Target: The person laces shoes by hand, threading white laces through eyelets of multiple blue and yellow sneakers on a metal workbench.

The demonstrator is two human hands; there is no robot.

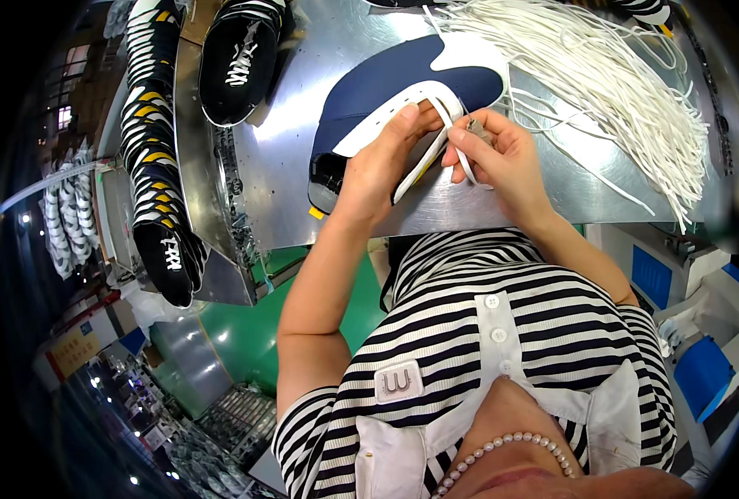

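A navy and white shoe upper (369, 91) lies on the metal table in front of me, its white eyelet strip facing my hands. My left hand (375, 170) is closed on the edge of that strip, thumb on top and fingers tucked underneath. A white shoelace (464, 160) runs along the upper's opening to my right hand (506, 158), which pinches it between thumb and fingers. Something small and greyish-brown shows at the right fingertips; I cannot make out what it is. My fingers partly cover the eyelets nearest them.
A thick bundle of white laces (594, 91) spreads over the metal table (278, 195) at the right. A black laced upper (240, 62) lies at the upper left. Beyond the table's left edge runs a long row of nested black uppers (149, 158). Green floor (328, 291) shows below.
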